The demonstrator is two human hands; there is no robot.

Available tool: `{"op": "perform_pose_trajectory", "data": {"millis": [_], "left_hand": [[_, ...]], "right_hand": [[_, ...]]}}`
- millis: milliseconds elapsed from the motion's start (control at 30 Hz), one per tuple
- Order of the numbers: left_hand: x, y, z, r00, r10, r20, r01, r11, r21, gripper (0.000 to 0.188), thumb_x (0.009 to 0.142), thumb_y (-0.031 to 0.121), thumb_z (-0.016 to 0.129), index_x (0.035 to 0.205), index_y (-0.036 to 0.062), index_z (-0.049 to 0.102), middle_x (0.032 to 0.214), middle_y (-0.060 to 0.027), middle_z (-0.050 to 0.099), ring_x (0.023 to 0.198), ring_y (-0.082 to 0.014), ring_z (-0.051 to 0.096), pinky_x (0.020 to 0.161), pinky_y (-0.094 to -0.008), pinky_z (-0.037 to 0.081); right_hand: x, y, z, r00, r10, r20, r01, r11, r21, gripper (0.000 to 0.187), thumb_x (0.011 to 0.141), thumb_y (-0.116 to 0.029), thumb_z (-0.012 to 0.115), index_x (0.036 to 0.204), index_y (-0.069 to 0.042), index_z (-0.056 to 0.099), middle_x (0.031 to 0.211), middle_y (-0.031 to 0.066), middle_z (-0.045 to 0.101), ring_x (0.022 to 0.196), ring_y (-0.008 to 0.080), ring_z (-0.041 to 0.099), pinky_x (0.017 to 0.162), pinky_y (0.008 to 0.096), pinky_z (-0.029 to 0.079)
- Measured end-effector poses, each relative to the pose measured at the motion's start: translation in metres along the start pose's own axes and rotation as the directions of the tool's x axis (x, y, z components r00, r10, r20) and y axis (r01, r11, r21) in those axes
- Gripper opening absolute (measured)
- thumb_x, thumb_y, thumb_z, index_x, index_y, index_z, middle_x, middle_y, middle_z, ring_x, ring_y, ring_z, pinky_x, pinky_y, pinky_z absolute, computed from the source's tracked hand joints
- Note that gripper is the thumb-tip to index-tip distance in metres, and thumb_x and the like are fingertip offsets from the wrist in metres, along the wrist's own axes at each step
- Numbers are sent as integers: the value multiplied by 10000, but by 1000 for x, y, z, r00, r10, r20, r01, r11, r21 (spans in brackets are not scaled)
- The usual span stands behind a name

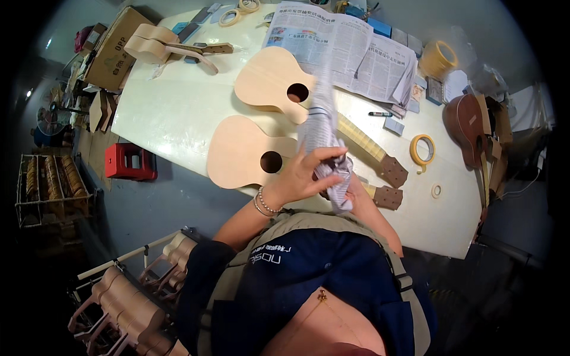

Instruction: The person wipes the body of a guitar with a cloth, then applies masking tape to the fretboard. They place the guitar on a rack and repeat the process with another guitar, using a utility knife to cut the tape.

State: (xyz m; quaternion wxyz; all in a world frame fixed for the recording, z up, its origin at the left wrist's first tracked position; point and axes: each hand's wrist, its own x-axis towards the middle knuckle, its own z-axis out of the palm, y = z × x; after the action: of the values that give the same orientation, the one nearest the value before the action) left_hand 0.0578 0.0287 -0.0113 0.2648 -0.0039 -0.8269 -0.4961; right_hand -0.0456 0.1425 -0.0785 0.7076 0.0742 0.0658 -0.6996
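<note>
Item: rolled sheet of grey printed newspaper (323,127), held upright over the nearer of 2 unfinished pale wooden ukuleles (252,153) lying flat on the white worktable (172,113), soundholes up. Left hand (303,175) curls closed around the paper's lower part. Right hand (355,193) sits mostly hidden behind the crumpled end (grip cannot be told). Roll of masking tape (422,149) lies near the headstocks, within reach.

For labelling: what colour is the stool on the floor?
Red, with dark openings; the stool shows best in the head view.

Head-worn fisheye, steeply downward over worktable (178,113) (close).
</note>
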Motion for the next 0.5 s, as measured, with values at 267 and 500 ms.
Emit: {"op": "perform_pose_trajectory", "data": {"millis": [267,500], "left_hand": [[25,-29,-37,906,-394,157,405,913,-48,321,674,112,803,939,17,649,949,-98,657,924,-166,608,793,-295,484],[86,-219,-106,942,-319,104,187,755,629,757,635,283,827,1271,116,452,1413,-200,293,1307,-334,330,1034,-475,312]], "right_hand": [[1,-15,-14,940,-153,-306,-205,464,-862,388,869,-236,608,1169,-1,531,1025,83,605,872,162,595,695,266,481],[30,-97,-35,555,-765,327,-56,-427,-902,129,857,-129,574,922,-29,623,847,94,616,784,225,587,720,330,468]]}}
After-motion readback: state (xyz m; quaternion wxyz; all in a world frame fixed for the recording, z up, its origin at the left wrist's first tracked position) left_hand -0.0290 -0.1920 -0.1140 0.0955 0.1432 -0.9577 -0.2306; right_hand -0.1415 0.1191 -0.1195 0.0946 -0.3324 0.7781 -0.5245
